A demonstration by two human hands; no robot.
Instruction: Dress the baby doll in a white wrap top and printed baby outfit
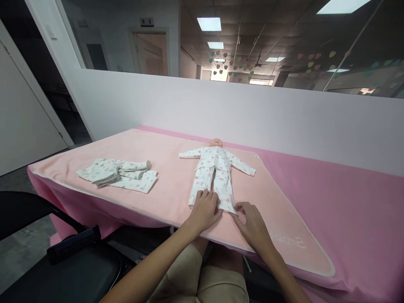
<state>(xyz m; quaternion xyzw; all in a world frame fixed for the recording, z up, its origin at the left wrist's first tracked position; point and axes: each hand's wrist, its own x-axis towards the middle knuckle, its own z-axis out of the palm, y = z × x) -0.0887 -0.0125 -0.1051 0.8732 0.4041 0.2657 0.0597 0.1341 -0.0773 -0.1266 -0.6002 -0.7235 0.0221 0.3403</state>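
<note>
Two trouser cuffs (226,205), left hand (205,209), right hand (252,227)

A long table (372,219) is covered all over by a deep pink cloth (347,176), which hangs over the near edge. A paler pink blanket (176,185) with white edging lies on the cloth. It covers the left and middle of the top and leaves the right part bare, and faint stitched lettering (288,242) shows at its near right corner. On the blanket a doll (216,162) in a white printed sleepsuit lies on its back in the middle, head towards the far side, arms spread and legs pointing near. Well apart to its left lies a folded set of baby clothes (118,173) in a similar print.
</note>
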